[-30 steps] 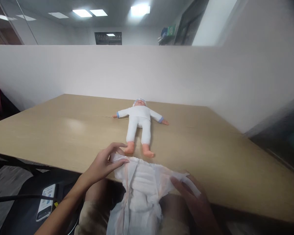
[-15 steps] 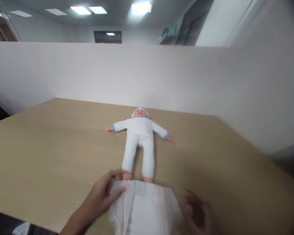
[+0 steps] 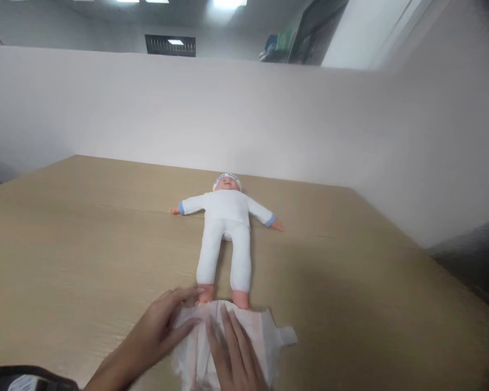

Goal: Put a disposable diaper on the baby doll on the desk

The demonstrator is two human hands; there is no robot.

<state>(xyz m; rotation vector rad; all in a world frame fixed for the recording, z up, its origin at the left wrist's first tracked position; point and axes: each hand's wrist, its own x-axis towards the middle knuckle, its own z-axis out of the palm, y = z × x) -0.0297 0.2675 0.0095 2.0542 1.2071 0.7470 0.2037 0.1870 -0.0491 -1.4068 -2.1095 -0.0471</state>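
A white diaper (image 3: 254, 328) lies spread on the table at the bottom middle, with pale pink bands along its sides and a tab sticking out on the right. My right hand (image 3: 238, 355) rests flat on the diaper, fingers stretched out. At the diaper's upper left edge is my left hand (image 3: 163, 321), its thumb on the diaper and its fingers apart, reaching the doll's foot. The baby doll (image 3: 227, 209), in white clothes with blue cuffs and a white headband, lies on its back just beyond, arms spread and feet touching or nearly touching the diaper's top edge.
The tan table (image 3: 85, 239) extends to both sides of the doll. A white partition (image 3: 167, 108) stands along its far edge. At the lower left corner sits a dark object (image 3: 49, 378) with a white label, partly cut off.
My right hand has moved left from beside the diaper onto its middle. The tab on the right side now sticks out. My left hand stays at the upper left edge. The view has tilted slightly down.
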